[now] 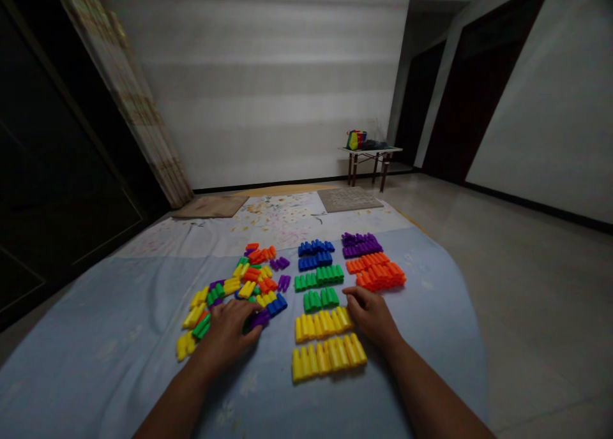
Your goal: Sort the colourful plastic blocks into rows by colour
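My left hand [230, 324] is at the near side of a mixed pile of small plastic toy blocks, each shaped like short tubes joined side by side. A purple block [261, 319] lies between its thumb and fingers, and a blue block [277, 305] is just beyond. My right hand [371, 314] rests at the right end of the yellow block row [323, 324], fingers slightly bent and apart, with nothing visible in them. Sorted by colour around it are a nearer yellow row [328, 358], green blocks [319, 278], blue blocks [315, 260], orange blocks [380, 275] and purple blocks [361, 247].
A blue floral cloth [421, 349] covers the rounded table. Two flat boards or mats, a brown one [211, 207] and a greyish one [349, 200], lie at its far edge. Beyond, a small side table [371, 150] holds a colourful bag [356, 140] near the wall.
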{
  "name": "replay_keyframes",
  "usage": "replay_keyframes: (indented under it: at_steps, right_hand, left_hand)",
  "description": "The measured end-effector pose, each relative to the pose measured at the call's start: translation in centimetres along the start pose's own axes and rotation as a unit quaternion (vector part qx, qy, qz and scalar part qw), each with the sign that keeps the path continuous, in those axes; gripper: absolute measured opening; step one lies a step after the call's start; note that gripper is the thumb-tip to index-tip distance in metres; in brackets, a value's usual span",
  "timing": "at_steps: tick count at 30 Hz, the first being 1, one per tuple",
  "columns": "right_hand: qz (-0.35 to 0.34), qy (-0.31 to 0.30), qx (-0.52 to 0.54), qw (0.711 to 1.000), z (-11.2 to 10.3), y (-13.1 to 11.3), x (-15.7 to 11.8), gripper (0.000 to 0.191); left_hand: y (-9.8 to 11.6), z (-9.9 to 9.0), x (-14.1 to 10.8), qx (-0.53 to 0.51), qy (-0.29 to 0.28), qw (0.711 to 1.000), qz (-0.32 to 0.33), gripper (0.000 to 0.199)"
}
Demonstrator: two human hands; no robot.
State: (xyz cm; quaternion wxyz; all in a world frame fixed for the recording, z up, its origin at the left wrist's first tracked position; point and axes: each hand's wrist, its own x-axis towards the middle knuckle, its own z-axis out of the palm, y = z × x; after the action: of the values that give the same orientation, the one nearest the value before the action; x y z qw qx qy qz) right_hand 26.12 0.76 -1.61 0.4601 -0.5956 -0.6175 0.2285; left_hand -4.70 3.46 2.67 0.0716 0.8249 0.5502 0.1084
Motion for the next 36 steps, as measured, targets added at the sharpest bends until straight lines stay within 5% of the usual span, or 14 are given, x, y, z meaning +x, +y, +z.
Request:
replay_keyframes:
  at_steps: [3, 15, 30, 36]
  right_hand:
    - [-0.001, 0.001, 0.004, 1.0, 0.0, 0.1, 0.0, 0.029]
    - [-0.007, -0.001, -0.011, 1.0, 0.0, 0.1, -0.1, 0.031]
    - [-0.005, -0.004, -0.016, 1.0, -0.2, -0.1, 0.0, 0.032]
    - [-0.001, -0.007, -0.006, 1.0, -0.2, -0.1, 0.0, 0.032]
  left_hand:
    - [0.9, 0.3, 0.1, 0.0, 0.04, 0.999, -0.013, 0.038]
    - [1.4, 1.5, 0.0, -0.038, 0.019, 0.999, -0.007, 0.054]
    - [1.8, 0.8, -0.7, -0.083, -0.073, 0.994, -0.005, 0.063]
    - [1.1, 0.5, -1.1, -0.09, -0.092, 0.991, 0.024, 0.044]
